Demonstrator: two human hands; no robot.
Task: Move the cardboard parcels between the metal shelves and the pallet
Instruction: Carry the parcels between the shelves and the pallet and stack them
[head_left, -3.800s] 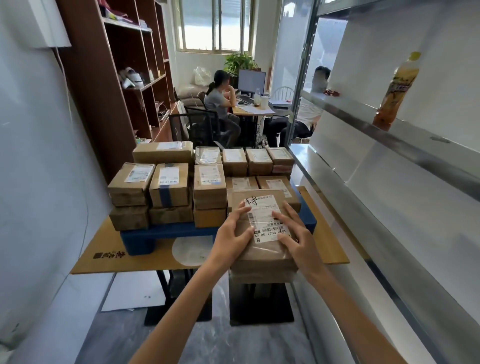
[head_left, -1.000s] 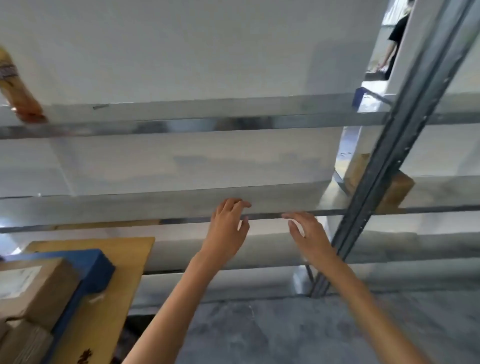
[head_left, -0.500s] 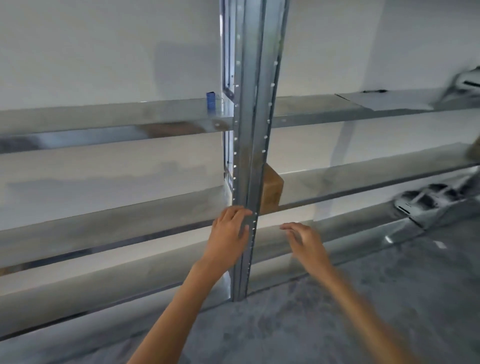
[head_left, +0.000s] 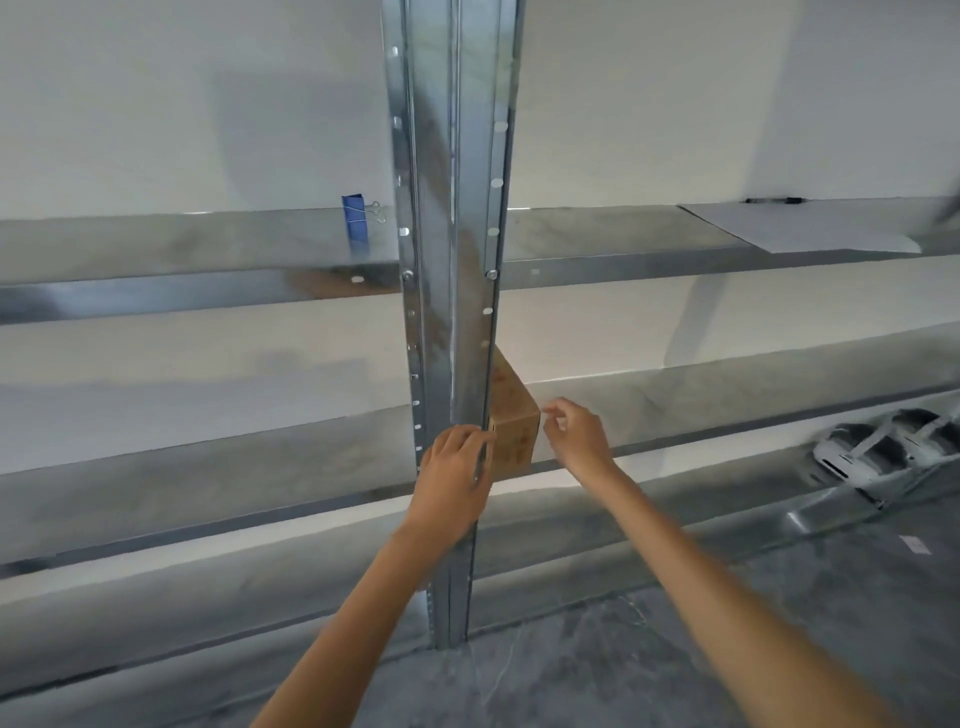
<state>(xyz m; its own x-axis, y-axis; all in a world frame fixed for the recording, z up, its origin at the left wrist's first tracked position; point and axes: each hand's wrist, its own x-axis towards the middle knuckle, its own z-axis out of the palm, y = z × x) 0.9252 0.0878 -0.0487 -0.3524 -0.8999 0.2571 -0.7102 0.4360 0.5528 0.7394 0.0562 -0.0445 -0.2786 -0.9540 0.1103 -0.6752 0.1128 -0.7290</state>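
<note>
A brown cardboard parcel (head_left: 511, 423) sits on the middle metal shelf (head_left: 727, 400), its left part hidden behind the upright steel post (head_left: 449, 260). My left hand (head_left: 457, 470) is in front of the post, with its fingertips at the parcel's front left edge. To the parcel's right, my right hand (head_left: 576, 436) has loosely curled fingers, the tips just off the upper right corner. Neither hand holds anything. The pallet is out of view.
On the upper shelf (head_left: 623, 260) a blue binder clip (head_left: 358, 218) stands left of the post, and a white sheet (head_left: 800, 234) and a pen (head_left: 774, 200) lie to the right. A pair of white shoes (head_left: 883, 447) rests at lower right. Grey floor (head_left: 597, 665) lies below.
The view swung right from the pallet to the shelves. Both empty hands moved up and forward to the parcel behind the post.
</note>
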